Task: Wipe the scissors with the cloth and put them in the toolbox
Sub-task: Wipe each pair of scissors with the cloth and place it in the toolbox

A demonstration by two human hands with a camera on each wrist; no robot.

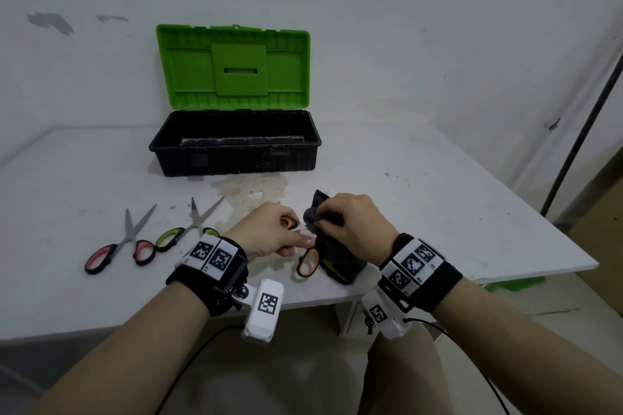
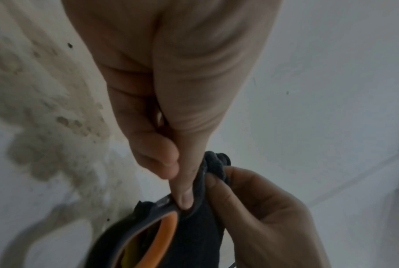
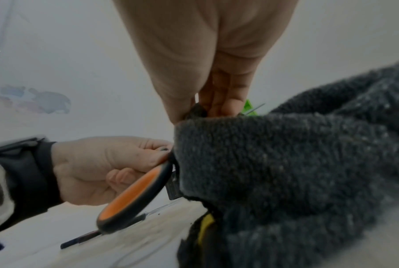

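Note:
My left hand (image 1: 298, 239) pinches a pair of orange-handled scissors (image 1: 307, 261) just above the table's front edge. In the left wrist view its thumb and forefinger (image 2: 184, 195) press the black handle by the pivot, above the orange handle loop (image 2: 166, 235). My right hand (image 1: 325, 219) grips a dark grey cloth (image 1: 338, 263) bunched round the blades, which are hidden inside it. The right wrist view shows the fleecy cloth (image 3: 285, 163) against the orange loop (image 3: 134, 195). The open toolbox (image 1: 236, 162), black base with upright green lid (image 1: 232, 67), stands behind my hands.
Red-handled scissors (image 1: 121, 246) and green-handled scissors (image 1: 188, 229) lie on the white table (image 1: 438, 205) left of my hands. A brownish stain (image 1: 249, 192) marks the table in front of the toolbox. A dark pole (image 1: 580, 145) leans at the right wall.

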